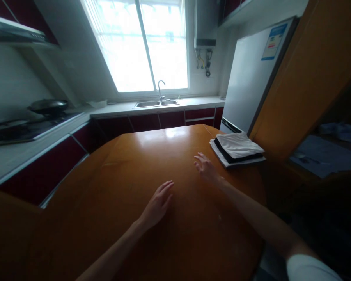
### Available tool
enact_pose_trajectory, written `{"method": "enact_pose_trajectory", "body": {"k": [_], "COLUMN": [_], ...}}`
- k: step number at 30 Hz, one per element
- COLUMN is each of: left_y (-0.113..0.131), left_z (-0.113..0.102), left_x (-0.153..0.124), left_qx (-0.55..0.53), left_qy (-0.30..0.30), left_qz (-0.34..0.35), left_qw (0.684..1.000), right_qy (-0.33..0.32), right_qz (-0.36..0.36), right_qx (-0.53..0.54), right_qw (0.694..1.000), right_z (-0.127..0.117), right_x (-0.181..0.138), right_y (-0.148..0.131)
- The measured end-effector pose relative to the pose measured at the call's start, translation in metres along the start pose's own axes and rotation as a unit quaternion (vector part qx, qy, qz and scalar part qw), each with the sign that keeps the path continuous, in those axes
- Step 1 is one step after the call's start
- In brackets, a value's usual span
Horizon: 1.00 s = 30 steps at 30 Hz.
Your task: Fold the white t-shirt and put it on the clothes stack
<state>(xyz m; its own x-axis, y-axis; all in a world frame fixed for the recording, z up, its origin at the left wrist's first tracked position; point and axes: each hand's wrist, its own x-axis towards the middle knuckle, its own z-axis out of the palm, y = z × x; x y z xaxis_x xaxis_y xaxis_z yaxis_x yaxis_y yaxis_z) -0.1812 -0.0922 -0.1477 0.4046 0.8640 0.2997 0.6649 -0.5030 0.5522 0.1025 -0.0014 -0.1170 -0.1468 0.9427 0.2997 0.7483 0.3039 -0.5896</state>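
My left hand (157, 203) is over the middle of the brown wooden table (128, 164), fingers stretched out and holding nothing. Farther forward and to the right, my right hand (205, 167) is also open, its fingers spread and nothing in them. Just right of it lies a stack of folded cloths (238, 148), white on top with a black layer between white ones. A small gap separates the right hand from the stack. Whether either palm touches the tabletop, I cannot tell.
Behind the table runs a white counter (117, 111) with a double sink (148, 104) and faucet (161, 89) beneath a bright window. At left, a lidded pan (48, 105) sits on the stove. A fridge (248, 74) stands at the back right, beside an orange-brown panel (298, 78).
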Motion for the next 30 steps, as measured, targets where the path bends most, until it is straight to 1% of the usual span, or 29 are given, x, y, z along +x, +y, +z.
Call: {"method": "enact_pose_trajectory", "body": {"k": [2,4,7,9,12,14,16,19,21,30], "left_y": [-0.009,-0.018,-0.029,-0.034,-0.037,-0.038,-0.040,-0.041,-0.042,-0.037], "left_z": [-0.009,-0.018,-0.028,-0.031,-0.026,-0.017,-0.006,0.006,0.008,0.000], "left_x": [0.012,0.023,0.036,0.042,0.044,0.041,0.035,0.026,0.024,0.026], "left_qx": [0.010,0.032,0.087,0.118,0.150,0.165,0.180,0.205,0.218,0.226], "left_qy": [0.022,0.033,0.027,0.017,-0.003,-0.015,-0.031,-0.067,-0.081,-0.097], "left_qz": [-0.018,-0.037,-0.086,-0.114,-0.139,-0.145,-0.137,-0.110,-0.097,-0.105], "left_qw": [1.000,0.998,0.992,0.986,0.979,0.975,0.973,0.970,0.968,0.964], "right_qy": [-0.024,-0.039,-0.052,-0.063,-0.079,-0.080,-0.082,-0.101,-0.112,-0.111], "right_qz": [-0.008,-0.016,-0.017,-0.008,-0.001,0.001,0.008,0.018,0.015,0.008], "right_qx": [0.015,0.016,0.010,-0.003,-0.039,-0.069,-0.100,-0.139,-0.153,-0.144], "right_qw": [1.000,0.999,0.998,0.998,0.996,0.994,0.992,0.985,0.982,0.983], "right_z": [0.028,0.049,0.073,0.085,0.100,0.108,0.117,0.126,0.129,0.121], "right_x": [-0.011,-0.018,-0.020,-0.018,-0.017,-0.019,-0.023,-0.029,-0.030,-0.030], "right_y": [-0.019,-0.033,-0.051,-0.060,-0.070,-0.074,-0.075,-0.074,-0.073,-0.078]}}
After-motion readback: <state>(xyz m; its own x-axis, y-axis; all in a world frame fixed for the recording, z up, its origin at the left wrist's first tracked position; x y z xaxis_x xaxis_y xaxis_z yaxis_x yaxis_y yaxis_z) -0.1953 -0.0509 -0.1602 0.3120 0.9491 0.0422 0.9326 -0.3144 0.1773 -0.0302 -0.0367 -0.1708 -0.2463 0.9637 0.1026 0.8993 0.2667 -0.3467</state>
